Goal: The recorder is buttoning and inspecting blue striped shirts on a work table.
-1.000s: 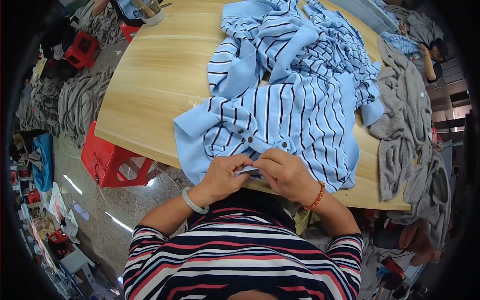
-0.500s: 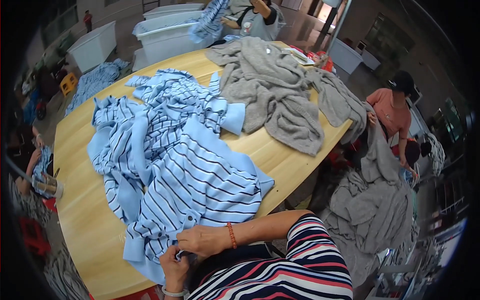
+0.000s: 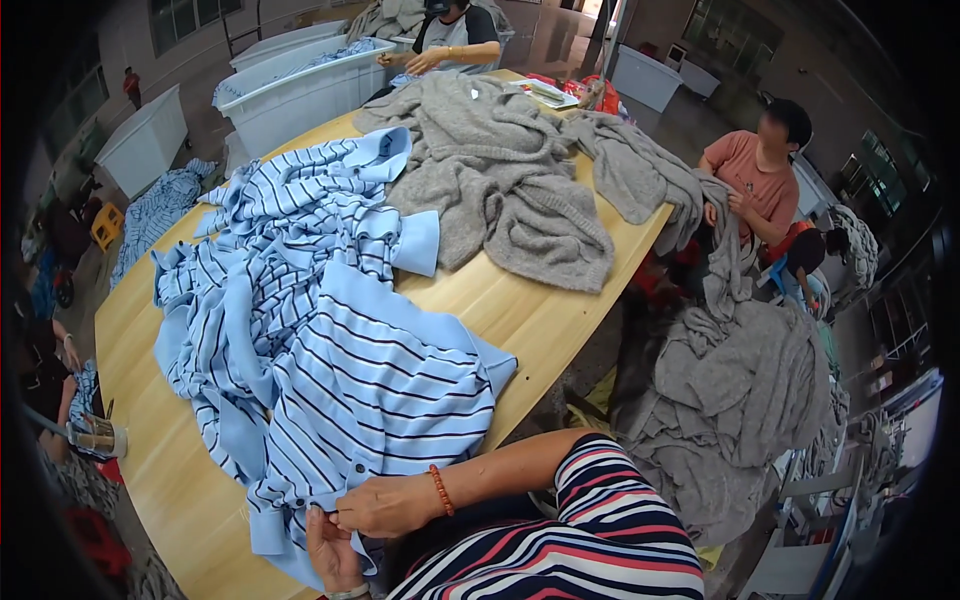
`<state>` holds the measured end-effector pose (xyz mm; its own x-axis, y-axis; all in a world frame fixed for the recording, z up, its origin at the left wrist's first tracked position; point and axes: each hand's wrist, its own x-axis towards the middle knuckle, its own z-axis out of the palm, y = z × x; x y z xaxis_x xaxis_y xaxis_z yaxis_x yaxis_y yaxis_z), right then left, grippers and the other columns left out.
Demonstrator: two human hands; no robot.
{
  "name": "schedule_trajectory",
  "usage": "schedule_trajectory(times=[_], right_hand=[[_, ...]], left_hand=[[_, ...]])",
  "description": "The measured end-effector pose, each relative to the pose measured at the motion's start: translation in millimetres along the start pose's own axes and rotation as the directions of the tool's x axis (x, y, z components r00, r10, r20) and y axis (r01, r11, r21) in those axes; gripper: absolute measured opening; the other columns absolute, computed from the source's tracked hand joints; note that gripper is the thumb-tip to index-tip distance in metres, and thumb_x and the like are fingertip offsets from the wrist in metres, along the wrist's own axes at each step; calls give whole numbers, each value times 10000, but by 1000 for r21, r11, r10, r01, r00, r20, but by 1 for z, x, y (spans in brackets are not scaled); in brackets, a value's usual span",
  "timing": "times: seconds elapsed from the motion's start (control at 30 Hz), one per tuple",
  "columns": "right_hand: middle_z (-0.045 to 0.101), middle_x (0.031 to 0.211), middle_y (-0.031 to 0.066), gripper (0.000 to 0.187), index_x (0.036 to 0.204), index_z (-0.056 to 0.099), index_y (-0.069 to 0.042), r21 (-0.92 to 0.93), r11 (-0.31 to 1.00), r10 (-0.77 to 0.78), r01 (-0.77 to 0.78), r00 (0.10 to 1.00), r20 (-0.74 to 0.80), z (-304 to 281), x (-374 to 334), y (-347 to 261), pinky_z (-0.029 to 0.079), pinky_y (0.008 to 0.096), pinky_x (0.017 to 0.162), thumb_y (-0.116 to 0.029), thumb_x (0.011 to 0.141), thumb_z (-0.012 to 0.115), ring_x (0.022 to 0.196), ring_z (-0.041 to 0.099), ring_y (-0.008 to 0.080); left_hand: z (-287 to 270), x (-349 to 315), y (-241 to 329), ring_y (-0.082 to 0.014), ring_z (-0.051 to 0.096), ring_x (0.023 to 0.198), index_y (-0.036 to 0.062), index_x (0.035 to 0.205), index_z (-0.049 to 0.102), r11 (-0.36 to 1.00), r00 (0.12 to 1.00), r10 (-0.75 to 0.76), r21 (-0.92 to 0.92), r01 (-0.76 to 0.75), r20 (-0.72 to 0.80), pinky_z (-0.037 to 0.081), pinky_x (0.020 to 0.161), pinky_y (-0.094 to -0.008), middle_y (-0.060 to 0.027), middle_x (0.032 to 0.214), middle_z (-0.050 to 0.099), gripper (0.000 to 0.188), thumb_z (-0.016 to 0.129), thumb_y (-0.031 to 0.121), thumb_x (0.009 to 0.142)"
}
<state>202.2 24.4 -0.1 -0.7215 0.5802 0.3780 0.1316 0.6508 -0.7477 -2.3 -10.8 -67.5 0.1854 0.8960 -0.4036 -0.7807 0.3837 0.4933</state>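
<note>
A light blue knit cardigan with dark and white stripes is spread at the table's near edge, dark buttons along its front band. My right hand, with a beaded bracelet at the wrist, is closed in a pinch on the band's edge. Just below and left of it, my left hand grips the same edge between thumb and fingers. Both hands nearly touch. What lies right between the fingertips is partly hidden. More striped blue knitwear is heaped behind the cardigan.
Grey knitwear covers the table's far right and spills toward a heap beside me. A co-worker in a salmon shirt handles grey knit at the right. Another stands behind the wooden table near white bins.
The view has shifted slightly. My hands stay at the button band, the left one turned more open to view. The far co-worker no longer holds up a striped garment; striped knit with a plain band tops the heap.
</note>
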Motion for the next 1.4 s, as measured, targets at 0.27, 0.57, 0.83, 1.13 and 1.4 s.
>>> schedule_trajectory(times=[0.27,0.57,0.83,1.13,1.4], right_hand=[[582,788,179,118,812,582,31,-121,992,-42,36,998,-42,8,9,-2,486,404,647,-57,735,563,736,609,345],[564,776,162,113,768,536,19,-217,969,50,-117,954,-295,22,9,-13,486,389,631,-92,787,529,716,602,325],[551,760,147,123,753,549,32,-308,927,79,-215,914,-399,30,1,-11,488,371,606,-88,746,576,697,595,306],[592,790,183,135,742,589,41,-287,926,145,-247,932,-333,26,-3,-4,504,379,637,-84,702,621,743,624,321],[618,799,199,138,734,612,33,-227,952,157,-207,963,-220,26,-7,16,506,381,708,-90,674,630,792,626,344]], left_hand=[[50,-21,0,-139,608,822,34,984,587,847,933,357,410,-339,35,477,744,-276,-53,919,645,123,549,138,932],[46,-32,29,-207,569,970,-23,1138,565,605,984,171,794,-66,-48,467,799,-305,-108,1088,574,280,542,134,907],[6,-13,47,-224,558,944,-43,1100,584,-20,940,127,948,-318,318,451,832,-325,-147,1108,568,263,512,139,923],[71,-20,43,-232,550,700,-27,879,594,-310,895,16,853,-420,446,459,664,-342,-147,770,604,182,567,152,904],[37,5,41,-65,473,745,22,876,535,35,873,-21,873,-487,488,388,662,-224,-5,795,535,96,517,98,933]])
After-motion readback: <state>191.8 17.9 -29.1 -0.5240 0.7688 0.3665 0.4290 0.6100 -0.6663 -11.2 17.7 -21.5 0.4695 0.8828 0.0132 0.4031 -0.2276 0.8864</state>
